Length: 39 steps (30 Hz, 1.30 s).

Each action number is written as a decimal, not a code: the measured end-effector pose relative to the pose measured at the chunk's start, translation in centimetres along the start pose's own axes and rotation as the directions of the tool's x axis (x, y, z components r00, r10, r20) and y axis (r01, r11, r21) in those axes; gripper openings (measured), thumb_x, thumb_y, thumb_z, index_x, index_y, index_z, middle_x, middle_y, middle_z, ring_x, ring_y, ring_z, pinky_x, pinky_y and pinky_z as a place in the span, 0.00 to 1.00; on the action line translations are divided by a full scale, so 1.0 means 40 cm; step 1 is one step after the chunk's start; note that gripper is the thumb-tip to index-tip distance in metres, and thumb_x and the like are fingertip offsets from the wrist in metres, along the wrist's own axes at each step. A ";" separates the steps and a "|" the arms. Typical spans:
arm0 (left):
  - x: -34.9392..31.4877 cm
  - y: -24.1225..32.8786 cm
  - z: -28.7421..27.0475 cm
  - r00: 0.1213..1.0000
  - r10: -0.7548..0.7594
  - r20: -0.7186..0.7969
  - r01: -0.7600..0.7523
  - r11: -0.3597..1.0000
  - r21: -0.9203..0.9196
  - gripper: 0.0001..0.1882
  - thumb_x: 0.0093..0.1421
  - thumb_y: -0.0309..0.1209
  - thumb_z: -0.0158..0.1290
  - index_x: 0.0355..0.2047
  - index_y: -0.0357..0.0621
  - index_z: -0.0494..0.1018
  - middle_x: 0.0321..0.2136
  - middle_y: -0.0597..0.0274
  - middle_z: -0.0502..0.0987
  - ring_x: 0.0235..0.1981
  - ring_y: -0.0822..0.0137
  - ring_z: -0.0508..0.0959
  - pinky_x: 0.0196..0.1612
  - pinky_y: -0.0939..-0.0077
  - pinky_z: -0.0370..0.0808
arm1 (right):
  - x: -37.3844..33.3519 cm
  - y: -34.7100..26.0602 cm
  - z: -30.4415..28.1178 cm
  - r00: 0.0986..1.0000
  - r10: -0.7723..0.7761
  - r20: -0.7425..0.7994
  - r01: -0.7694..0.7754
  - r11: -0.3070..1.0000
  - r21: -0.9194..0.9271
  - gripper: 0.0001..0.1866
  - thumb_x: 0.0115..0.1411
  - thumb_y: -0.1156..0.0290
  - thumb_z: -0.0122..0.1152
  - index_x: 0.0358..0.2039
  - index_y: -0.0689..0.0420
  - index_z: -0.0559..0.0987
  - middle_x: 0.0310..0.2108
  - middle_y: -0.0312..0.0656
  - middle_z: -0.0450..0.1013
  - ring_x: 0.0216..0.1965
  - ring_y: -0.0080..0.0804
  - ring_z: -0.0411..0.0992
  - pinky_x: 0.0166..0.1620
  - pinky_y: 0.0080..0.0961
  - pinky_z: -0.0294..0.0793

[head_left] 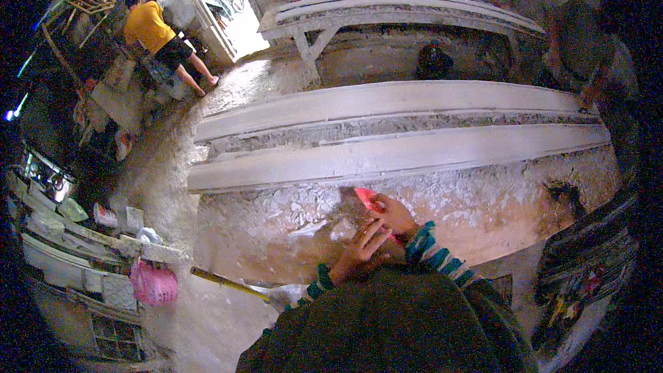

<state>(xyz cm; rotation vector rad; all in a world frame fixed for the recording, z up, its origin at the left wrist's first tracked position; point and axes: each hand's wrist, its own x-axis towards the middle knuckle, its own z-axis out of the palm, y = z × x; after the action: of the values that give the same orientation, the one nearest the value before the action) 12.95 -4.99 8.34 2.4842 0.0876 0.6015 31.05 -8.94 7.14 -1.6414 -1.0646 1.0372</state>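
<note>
My right hand (394, 214) is closed on a flat red piece (363, 196) that looks like a plastic scraper; one corner sticks out past the fingers. Just below and to the left, my left hand (359, 250) has its fingers stretched out close to the right hand. A pinkish-red edge shows between the two hands; whether it belongs to the same piece I cannot tell. Both hands are over the near part of a plaster-smeared worktable (276, 224). Beyond them lies a long white moulding strip (400, 152), with a second white strip (400, 100) behind it.
A white-coated bench (400, 7) with orange tubs stands at the back. At the far left a person in a yellow shirt (148, 25) bends over; another person (594, 62) is at the far right. A pink basket (153, 283) and a stick (228, 283) are at the lower left.
</note>
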 end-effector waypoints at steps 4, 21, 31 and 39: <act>-0.007 -0.001 -0.001 0.998 -0.066 -0.009 0.066 0.996 -0.065 0.32 0.60 0.47 0.50 0.61 0.45 0.60 0.62 0.45 0.55 0.63 0.44 0.54 0.63 0.52 0.55 | -0.051 -0.016 -0.038 0.993 0.067 -0.101 -0.106 0.881 -0.461 0.29 0.55 0.50 0.56 0.53 0.51 0.69 0.36 0.56 0.76 0.38 0.52 0.75 0.39 0.45 0.74; 0.051 -0.054 0.079 0.996 0.085 0.016 -0.086 0.996 0.010 0.44 0.53 0.60 0.51 0.61 0.43 0.58 0.64 0.42 0.48 0.65 0.41 0.49 0.64 0.47 0.48 | 0.006 0.296 0.011 0.992 -0.125 0.015 0.112 0.817 -0.565 0.25 0.54 0.55 0.52 0.50 0.52 0.71 0.33 0.54 0.76 0.33 0.54 0.74 0.33 0.46 0.73; 0.105 -0.033 0.056 0.923 -0.262 0.280 0.203 0.954 0.222 0.56 0.37 0.56 0.63 0.64 0.51 0.52 0.65 0.37 0.39 0.63 0.34 0.50 0.62 0.46 0.54 | 0.002 0.214 0.017 0.988 -0.143 -0.052 0.096 0.850 -0.518 0.21 0.51 0.56 0.56 0.44 0.51 0.75 0.28 0.51 0.76 0.28 0.54 0.74 0.30 0.44 0.74; 0.087 -0.066 0.076 0.918 -0.259 0.300 0.221 0.963 0.153 0.55 0.35 0.48 0.67 0.63 0.50 0.53 0.63 0.29 0.42 0.59 0.27 0.54 0.60 0.45 0.58 | -0.024 0.135 0.034 0.982 -0.169 -0.090 0.080 0.787 -0.612 0.22 0.52 0.55 0.56 0.48 0.48 0.74 0.29 0.52 0.76 0.29 0.54 0.74 0.32 0.45 0.74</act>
<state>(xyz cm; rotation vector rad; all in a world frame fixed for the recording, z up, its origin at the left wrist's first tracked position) 17.57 -3.70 6.05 2.5949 0.3061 0.0901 30.57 -10.76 1.84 -2.0751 -1.4890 0.4899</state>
